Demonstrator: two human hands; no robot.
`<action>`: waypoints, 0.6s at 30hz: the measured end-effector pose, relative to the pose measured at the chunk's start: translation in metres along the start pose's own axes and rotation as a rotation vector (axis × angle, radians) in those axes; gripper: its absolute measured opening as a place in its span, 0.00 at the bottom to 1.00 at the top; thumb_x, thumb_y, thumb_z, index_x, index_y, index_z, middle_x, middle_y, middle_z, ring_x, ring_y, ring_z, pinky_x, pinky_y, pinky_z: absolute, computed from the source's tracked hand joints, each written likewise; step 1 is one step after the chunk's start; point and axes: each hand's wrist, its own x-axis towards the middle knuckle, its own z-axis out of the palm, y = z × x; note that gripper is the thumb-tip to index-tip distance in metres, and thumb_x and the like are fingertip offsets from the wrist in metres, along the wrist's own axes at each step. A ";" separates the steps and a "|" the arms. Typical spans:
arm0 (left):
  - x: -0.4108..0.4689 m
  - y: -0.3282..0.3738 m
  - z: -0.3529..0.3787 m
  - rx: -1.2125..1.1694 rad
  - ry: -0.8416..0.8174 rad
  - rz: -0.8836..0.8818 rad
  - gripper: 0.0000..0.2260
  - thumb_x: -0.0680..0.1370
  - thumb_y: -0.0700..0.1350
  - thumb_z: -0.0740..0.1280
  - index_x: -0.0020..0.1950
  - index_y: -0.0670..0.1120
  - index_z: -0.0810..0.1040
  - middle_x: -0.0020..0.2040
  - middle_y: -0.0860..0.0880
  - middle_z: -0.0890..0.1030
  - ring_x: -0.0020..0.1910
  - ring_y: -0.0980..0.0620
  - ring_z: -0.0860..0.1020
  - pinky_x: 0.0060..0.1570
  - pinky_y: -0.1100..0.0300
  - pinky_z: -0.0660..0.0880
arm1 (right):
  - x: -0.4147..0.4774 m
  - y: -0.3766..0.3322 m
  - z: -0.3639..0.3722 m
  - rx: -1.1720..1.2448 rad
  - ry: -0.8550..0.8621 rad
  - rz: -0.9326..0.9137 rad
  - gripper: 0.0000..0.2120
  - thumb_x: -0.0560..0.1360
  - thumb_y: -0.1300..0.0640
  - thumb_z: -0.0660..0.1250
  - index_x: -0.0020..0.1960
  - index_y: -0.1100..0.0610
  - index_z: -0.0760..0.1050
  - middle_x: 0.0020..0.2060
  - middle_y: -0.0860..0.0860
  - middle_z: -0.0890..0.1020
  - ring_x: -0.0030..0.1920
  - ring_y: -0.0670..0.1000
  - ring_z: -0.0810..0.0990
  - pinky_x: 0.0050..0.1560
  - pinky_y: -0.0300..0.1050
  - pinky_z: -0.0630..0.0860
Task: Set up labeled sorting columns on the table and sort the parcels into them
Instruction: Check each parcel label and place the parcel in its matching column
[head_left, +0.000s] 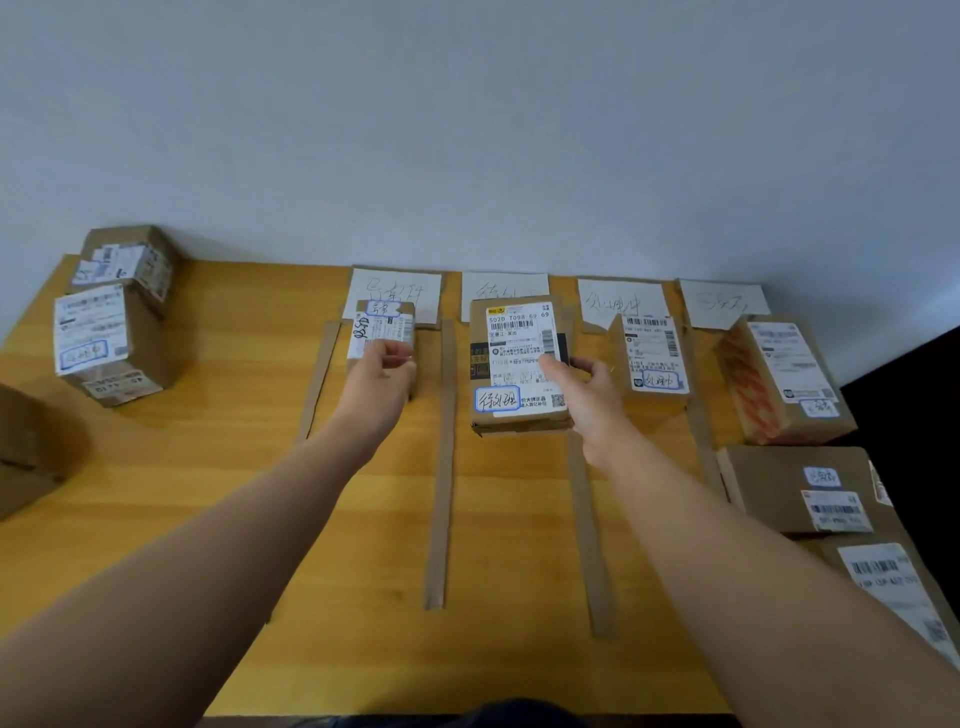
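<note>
Cardboard strips (440, 467) divide the yellow table (208, 467) into columns, each headed by a handwritten white label (397, 286) at the wall. My left hand (384, 374) grips a small brown parcel (387, 325) in the first column. My right hand (582, 384) holds the right edge of a larger parcel (511, 364) lying in the second column under its label (505, 288). A third parcel (652, 358) lies in the third column. The fourth column holds a parcel with orange tape (779, 384), a plain one (810, 491) and a third (893, 587) nearest me.
Two stacked parcels (117, 317) stand at the table's far left by the wall. A cardboard box (26, 447) juts in at the left edge. The white wall (467, 130) runs along the back. A dark drop lies beyond the table's right edge.
</note>
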 end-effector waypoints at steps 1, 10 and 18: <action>0.003 0.000 0.002 0.009 -0.007 -0.003 0.07 0.80 0.42 0.60 0.57 0.48 0.73 0.54 0.49 0.77 0.50 0.49 0.77 0.54 0.51 0.76 | 0.002 0.001 0.001 -0.002 -0.005 0.011 0.27 0.72 0.45 0.72 0.65 0.52 0.65 0.51 0.53 0.83 0.51 0.52 0.82 0.57 0.53 0.78; 0.028 -0.001 0.025 0.128 -0.117 -0.012 0.09 0.81 0.43 0.61 0.61 0.48 0.73 0.56 0.51 0.77 0.56 0.51 0.75 0.60 0.52 0.73 | 0.030 0.022 -0.001 0.007 0.001 0.090 0.26 0.75 0.51 0.69 0.69 0.55 0.64 0.53 0.54 0.82 0.47 0.49 0.82 0.39 0.39 0.74; 0.046 -0.006 0.032 0.153 -0.155 -0.048 0.07 0.80 0.43 0.61 0.58 0.51 0.73 0.55 0.52 0.77 0.56 0.50 0.76 0.60 0.51 0.74 | 0.052 0.027 0.009 -0.008 0.015 0.090 0.25 0.77 0.53 0.68 0.71 0.54 0.64 0.49 0.50 0.81 0.46 0.47 0.82 0.40 0.39 0.77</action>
